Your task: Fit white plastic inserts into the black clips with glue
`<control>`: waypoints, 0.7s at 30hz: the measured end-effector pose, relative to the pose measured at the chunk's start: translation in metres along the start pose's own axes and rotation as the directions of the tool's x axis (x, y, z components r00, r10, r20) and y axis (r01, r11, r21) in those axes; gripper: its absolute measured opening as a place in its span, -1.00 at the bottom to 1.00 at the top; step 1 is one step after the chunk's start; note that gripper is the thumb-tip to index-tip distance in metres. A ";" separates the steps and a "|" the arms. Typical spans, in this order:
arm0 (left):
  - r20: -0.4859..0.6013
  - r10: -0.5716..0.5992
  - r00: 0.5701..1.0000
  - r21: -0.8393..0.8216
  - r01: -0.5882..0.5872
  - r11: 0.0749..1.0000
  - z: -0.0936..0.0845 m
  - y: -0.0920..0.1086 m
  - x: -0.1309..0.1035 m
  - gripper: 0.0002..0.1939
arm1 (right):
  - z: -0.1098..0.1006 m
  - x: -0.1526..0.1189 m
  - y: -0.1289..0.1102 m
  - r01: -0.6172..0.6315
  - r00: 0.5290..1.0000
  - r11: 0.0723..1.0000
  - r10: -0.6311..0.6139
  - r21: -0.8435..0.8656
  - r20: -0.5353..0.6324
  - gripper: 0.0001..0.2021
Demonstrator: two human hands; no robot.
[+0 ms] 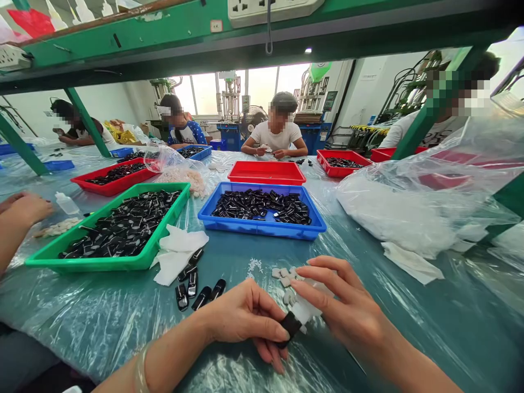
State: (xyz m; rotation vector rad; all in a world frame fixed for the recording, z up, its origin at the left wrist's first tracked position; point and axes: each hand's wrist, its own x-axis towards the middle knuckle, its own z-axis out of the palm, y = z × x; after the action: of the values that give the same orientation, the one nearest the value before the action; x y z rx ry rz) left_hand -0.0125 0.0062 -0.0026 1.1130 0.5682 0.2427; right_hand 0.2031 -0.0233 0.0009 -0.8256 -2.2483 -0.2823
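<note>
Between thumb and fingers, my left hand (251, 319) grips a small black glossy piece (290, 326) near the front of the table. My right hand (347, 297) is just right of it, fingers spread over a whitish translucent item (309, 305); whether the fingers touch that item is unclear. Small pale pads (283, 275) lie beyond the hands, partly hidden by my right fingers. Tiny white bits (254, 267) are scattered to their left. Several loose black pieces (192, 283) rest left of my hands, beside a crumpled white cloth (178, 252).
A blue tray (262, 229) and a green tray (104, 264) hold many black pieces. Behind stands a red tray (266, 173). A large clear plastic bag (401, 207) lies at right. A person's hand (30, 208) is at left; people sit across. A green shelf beam (164, 34) crosses overhead.
</note>
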 end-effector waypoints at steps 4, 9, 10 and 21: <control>-0.001 0.004 1.000 -0.019 -0.004 1.000 -0.001 -0.001 0.001 -0.81 | -0.003 0.002 0.000 0.021 1.000 1.000 -0.021 -0.006 0.001 -0.71; 0.004 0.017 1.000 -0.023 -0.017 1.000 -0.001 -0.003 0.002 -0.82 | -0.006 0.003 -0.001 0.035 0.999 0.999 -0.035 -0.035 0.002 -0.72; 0.006 0.019 1.000 -0.021 -0.019 1.000 -0.001 -0.003 0.002 -0.81 | -0.006 0.003 -0.001 0.035 0.999 0.999 -0.035 -0.041 0.003 -0.72; -0.005 0.003 1.000 0.000 -0.003 1.000 0.001 -0.002 0.002 -0.79 | -0.002 0.001 -0.002 -0.007 1.000 0.998 0.007 -0.068 0.009 -0.69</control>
State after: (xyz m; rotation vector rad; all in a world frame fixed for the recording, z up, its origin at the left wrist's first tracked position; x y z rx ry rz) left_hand -0.0106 0.0052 -0.0045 1.1139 0.5706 0.2484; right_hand 0.2018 -0.0252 0.0032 -0.8720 -2.2547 -0.3539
